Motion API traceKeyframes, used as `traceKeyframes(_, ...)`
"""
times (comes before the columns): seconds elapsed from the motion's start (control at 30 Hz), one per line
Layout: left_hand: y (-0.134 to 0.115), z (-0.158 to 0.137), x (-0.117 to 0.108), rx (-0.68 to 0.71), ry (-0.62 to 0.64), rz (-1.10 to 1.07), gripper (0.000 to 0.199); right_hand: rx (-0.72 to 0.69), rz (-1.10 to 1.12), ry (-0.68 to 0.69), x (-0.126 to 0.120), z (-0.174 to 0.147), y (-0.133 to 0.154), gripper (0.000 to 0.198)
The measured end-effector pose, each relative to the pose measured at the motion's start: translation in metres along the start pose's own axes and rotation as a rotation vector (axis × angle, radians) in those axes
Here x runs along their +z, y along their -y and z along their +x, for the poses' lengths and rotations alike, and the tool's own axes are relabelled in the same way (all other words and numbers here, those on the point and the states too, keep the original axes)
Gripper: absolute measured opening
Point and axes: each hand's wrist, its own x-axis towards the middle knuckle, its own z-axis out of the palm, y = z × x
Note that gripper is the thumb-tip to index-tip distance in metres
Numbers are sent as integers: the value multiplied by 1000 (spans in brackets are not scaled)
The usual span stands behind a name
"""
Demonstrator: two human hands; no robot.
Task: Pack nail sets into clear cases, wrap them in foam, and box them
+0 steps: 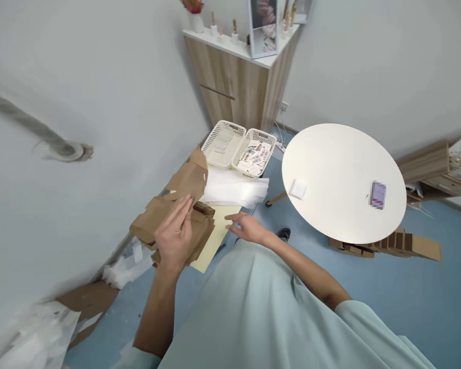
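Observation:
My left hand (pixel 174 233) is at a pile of brown cardboard, its straight fingers pressed together and its thumb close beside them. The fingertips meet the lower edge of a raised cardboard piece (pixel 190 174), which they appear to pinch. Beneath this hand lie several flattened cardboard pieces (pixel 203 233), stacked unevenly. My right hand (pixel 249 228) hovers to the right of the stack with its index finger stretched out and nothing in it. Close to its fingertips is a pale yellow sheet (pixel 215 241). White sheet material (pixel 234 187) lies just beyond both hands.
Two white baskets (pixel 223 163) stand behind the white sheets; the right one holds printed cards (pixel 254 156). A round white table (pixel 341 154) is at the right, with cardboard boxes (pixel 399 243) under it. A wooden cabinet (pixel 234 77) fills the corner. Plastic wrapping (pixel 34 333) lies at lower left.

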Motion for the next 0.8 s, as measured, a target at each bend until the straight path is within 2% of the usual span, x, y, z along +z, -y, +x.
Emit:
traceKeyframes(0.1,-32,21,51,181,117,-65,44,110,164,-365,-76,-51,-13,35)
traceKeyframes(0.2,-70,37,116,356,243,-145,49,239,264,-713,-147,-103,-31,39)
traceKeyframes(0.27,-96,44,164,456,345,-193,52,351,284,-879,-185,-134,-50,43)
traceKeyframes(0.37,-133,45,240,611,497,-253,59,494,306,-1031,-225,-178,-92,48)
traceKeyframes(0.47,-162,37,318,723,642,-282,64,601,317,-1100,-247,-218,-145,45)
traceKeyframes(0.6,-183,10,413,812,789,-285,63,810,246,-1124,-252,-266,-217,32)
traceKeyframes(0.7,-191,-20,467,850,874,-273,60,962,292,-1050,-245,-294,-265,26)
traceKeyframes(0.8,-194,-51,504,872,969,-251,58,1032,330,-1023,-233,-318,-303,25)
